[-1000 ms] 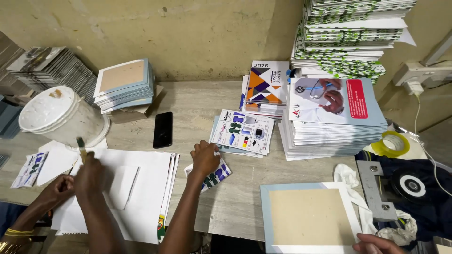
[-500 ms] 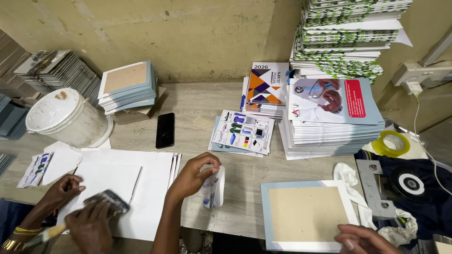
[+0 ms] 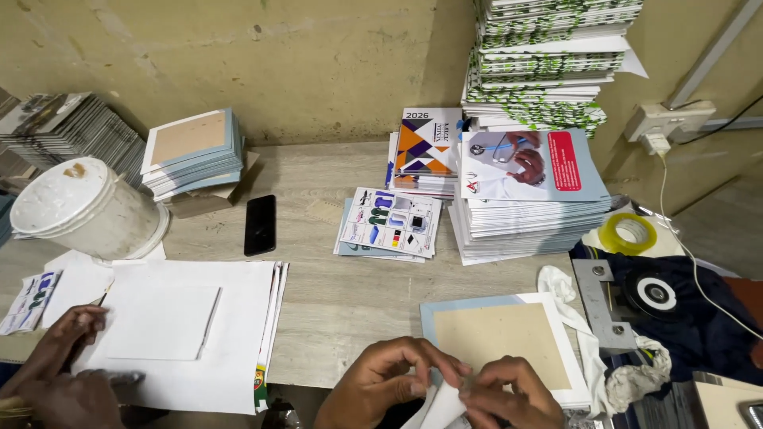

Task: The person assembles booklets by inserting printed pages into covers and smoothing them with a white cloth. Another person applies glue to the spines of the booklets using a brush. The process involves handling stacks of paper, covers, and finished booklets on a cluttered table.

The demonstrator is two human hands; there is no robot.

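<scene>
White folded paper (image 3: 442,407) is pinched between both hands, left (image 3: 388,383) and right (image 3: 509,395), at the bench's (image 3: 350,294) near edge, just beside the brown-faced board (image 3: 501,338) lying to the right.

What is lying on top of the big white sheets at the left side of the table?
A smaller white sheet lies on the big white sheets. A co-worker's hands cover the lower left corner, so what lies there is hidden.

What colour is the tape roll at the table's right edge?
Yellow roll of tape, seen in the head view.
</scene>
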